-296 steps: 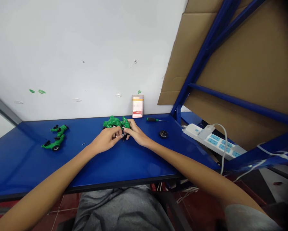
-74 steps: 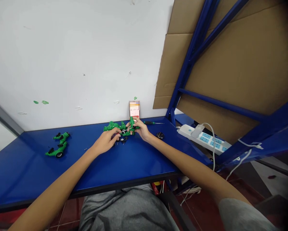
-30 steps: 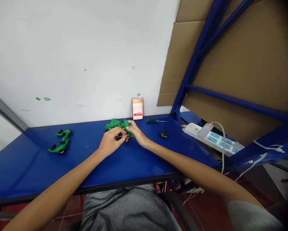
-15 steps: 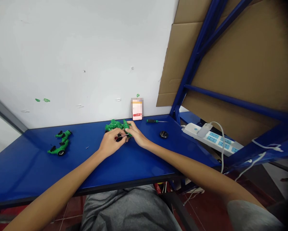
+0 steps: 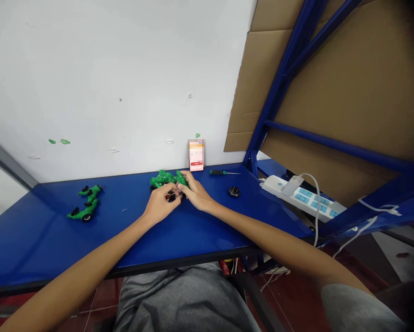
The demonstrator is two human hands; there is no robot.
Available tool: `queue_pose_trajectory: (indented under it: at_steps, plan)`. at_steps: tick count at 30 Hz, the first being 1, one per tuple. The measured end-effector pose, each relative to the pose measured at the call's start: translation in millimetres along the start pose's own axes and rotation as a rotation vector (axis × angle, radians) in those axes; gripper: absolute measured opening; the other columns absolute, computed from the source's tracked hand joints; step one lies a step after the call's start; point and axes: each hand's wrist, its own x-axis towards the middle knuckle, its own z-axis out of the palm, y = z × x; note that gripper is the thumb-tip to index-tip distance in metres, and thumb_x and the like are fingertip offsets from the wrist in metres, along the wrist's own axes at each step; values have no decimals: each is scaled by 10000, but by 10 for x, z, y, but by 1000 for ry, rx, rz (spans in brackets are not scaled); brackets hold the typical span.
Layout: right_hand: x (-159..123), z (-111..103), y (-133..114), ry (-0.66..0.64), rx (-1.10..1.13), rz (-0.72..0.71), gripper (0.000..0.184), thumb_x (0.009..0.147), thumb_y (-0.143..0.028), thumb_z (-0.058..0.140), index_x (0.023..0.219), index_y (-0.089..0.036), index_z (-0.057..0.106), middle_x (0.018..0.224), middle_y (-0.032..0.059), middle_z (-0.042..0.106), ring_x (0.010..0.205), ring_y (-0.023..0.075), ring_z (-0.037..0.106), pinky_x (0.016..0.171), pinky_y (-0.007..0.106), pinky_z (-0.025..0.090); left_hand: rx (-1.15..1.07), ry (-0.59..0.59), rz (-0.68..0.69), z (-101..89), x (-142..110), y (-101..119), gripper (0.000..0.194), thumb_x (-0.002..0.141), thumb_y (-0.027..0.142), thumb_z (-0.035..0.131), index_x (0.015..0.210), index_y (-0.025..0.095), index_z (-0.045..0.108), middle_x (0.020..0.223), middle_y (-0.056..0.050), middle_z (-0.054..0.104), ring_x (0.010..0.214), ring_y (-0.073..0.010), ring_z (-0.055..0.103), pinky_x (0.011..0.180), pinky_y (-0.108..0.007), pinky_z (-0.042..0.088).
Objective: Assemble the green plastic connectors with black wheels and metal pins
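My left hand [image 5: 159, 205] and my right hand [image 5: 194, 193] meet near the back of the blue table [image 5: 89, 240], both with fingers curled. Between their fingertips is a small black wheel on a thin metal axle [image 5: 174, 194], pinched by the left hand. My right hand closes on a green plastic toy part [image 5: 181, 180] at the edge of a pile of green toy parts [image 5: 162, 178]. Much of what the fingers hold is hidden.
Two green toy cars [image 5: 85, 205] lie at the left. A small carton [image 5: 196, 156] stands against the wall, with a green-handled screwdriver [image 5: 223, 173] and a black wheel [image 5: 233, 191] to its right. A white power strip [image 5: 302, 197] with cables lies on the blue rack at right.
Over the last second my hands stay together at the pile with only small finger shifts. Earlier, my right hand had lifted a green part above the table; it is down again now.
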Motion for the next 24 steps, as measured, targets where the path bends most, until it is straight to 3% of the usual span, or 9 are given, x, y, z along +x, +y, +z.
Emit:
queue_pose_trajectory:
  at_steps: [4, 11, 24]
  plan:
    - [-1, 4, -17, 19, -96, 0, 455, 1013, -463, 536, 1408, -247, 465, 1097, 73, 670, 1048, 298, 654, 990, 493, 499, -13, 5, -41, 34, -19, -2, 32, 869, 172, 645, 846, 191, 656, 825, 29, 733, 649, -103, 575, 631, -208, 448]
    - [11, -16, 2, 38, -131, 3, 444, 1023, -466, 519, 1405, -246, 463, 1073, 71, 665, 1005, 300, 658, 977, 503, 501, -26, 4, -55, 29, -17, -1, 72, 873, 160, 649, 895, 190, 712, 824, 27, 753, 622, -98, 568, 635, -210, 453]
    - [15, 21, 56, 35, 147, 1, 482, 1019, -473, 564, 1443, -294, 422, 1216, 81, 642, 1120, 275, 631, 943, 453, 564, 50, 94, 20, -15, -13, -29, 62, 897, 212, 690, 896, 201, 752, 789, 20, 776, 590, -109, 595, 647, -229, 499]
